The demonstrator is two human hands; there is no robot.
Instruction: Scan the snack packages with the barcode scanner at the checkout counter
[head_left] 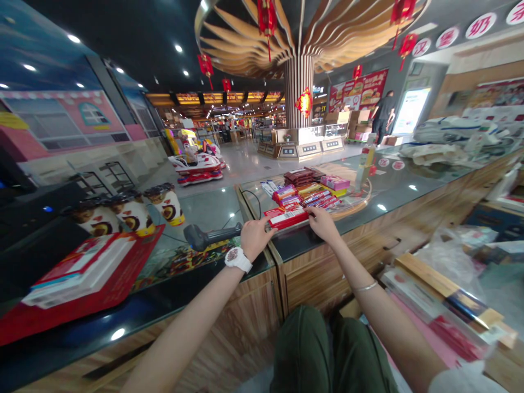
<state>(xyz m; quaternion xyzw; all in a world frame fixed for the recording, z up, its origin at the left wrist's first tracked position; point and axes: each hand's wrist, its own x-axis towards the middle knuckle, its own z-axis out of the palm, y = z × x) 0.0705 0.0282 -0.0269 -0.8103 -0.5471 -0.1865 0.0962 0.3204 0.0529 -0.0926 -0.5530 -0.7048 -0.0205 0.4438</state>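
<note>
Between my two hands lies a flat red-and-white snack packet [289, 218] at the front edge of the glass counter. My left hand [256, 237], with a white watch on its wrist, pinches the packet's left end. At the other end, the fingers of my right hand [322, 222] close on its right corner. Just behind are several packaged snacks: purple packets [285, 193], blue-and-red bars [317, 199], brown packets [301, 176] and a pink-and-yellow box [334, 183]. A black barcode scanner [210, 236] rests left of my left hand.
Lidded paper cups [167, 204] stand on the left counter, near a stack of white-and-red packs [82, 267] on a red sheet. A bottle [364, 164] rises behind the snacks. Boxes [446, 300] and a plastic bag are low at right. A person [383, 117] stands in the background.
</note>
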